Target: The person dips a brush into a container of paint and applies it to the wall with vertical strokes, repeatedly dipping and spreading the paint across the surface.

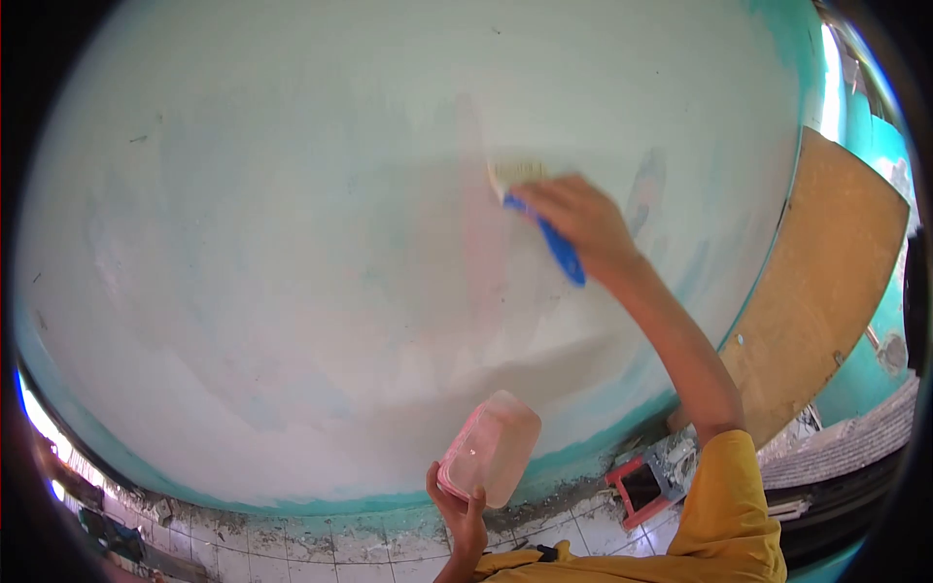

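My right hand [575, 216] grips a paintbrush with a blue handle [562, 255], its pale bristles [515, 175] against the wall [292, 243]. The wall is covered in whitish paint, with faint pink and bluish patches showing through and turquoise along its lower edge. Low in front of me, my left hand [465, 515] holds a pinkish translucent plastic container [496, 449], tilted, with the thumb and fingers around its near end. The handle end sticks out below my right hand.
A brown wooden board [826, 282] leans at the right, beside the wall's end. Below it stands a small red-and-grey stool [641, 491]. White floor tiles [311, 544] with dirt and debris run along the wall's foot. Corrugated sheets [846, 442] lie at the lower right.
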Available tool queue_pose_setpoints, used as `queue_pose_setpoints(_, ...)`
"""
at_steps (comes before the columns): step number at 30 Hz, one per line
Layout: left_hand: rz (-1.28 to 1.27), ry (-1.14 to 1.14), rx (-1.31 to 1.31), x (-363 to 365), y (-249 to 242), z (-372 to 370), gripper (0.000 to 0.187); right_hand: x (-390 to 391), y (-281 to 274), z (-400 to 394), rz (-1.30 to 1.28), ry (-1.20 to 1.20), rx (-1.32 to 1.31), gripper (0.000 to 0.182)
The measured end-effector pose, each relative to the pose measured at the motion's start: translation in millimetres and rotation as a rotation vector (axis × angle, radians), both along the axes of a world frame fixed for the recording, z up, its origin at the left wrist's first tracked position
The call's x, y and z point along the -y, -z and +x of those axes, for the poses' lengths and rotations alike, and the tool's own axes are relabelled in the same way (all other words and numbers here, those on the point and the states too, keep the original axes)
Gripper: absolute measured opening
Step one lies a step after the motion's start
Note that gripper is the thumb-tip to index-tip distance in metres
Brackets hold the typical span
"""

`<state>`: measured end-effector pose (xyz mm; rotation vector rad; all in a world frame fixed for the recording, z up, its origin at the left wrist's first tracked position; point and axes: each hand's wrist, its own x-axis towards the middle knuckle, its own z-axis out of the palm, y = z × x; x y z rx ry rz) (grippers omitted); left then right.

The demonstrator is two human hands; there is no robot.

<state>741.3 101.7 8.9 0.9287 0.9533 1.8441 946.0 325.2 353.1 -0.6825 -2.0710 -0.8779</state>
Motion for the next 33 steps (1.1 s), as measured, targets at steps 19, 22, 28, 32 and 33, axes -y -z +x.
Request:
queue_pose_setpoints(19,0.014,-0.061,-0.001,-5,13,-10,0.097,-26,-56,7,0.134,-0.143,-0.044,0.028)
queue_pose_setpoints(22,0.009,-0.039,0.024,-5,9,-24,0.096,-13,38,5,-0.127,-0.06,0.13,0.027)
queue_pose_setpoints(28,0.007,-0.027,-0.018,-7,13,-38,0.096,-12,39,13,-0.327,-0.177,0.12,0.025)
queue_pose_setpoints(32,-0.041,-0.023,-0.025,-8,13,-41,0.109,-27,-91,0,0.029,-0.017,-0.041,0.022)
queue_pose_setpoints(33,-0.039,-0.022,-0.029,-8,14,-42,0.109,-24,-114,-4,0.124,-0.073,-0.102,0.019)
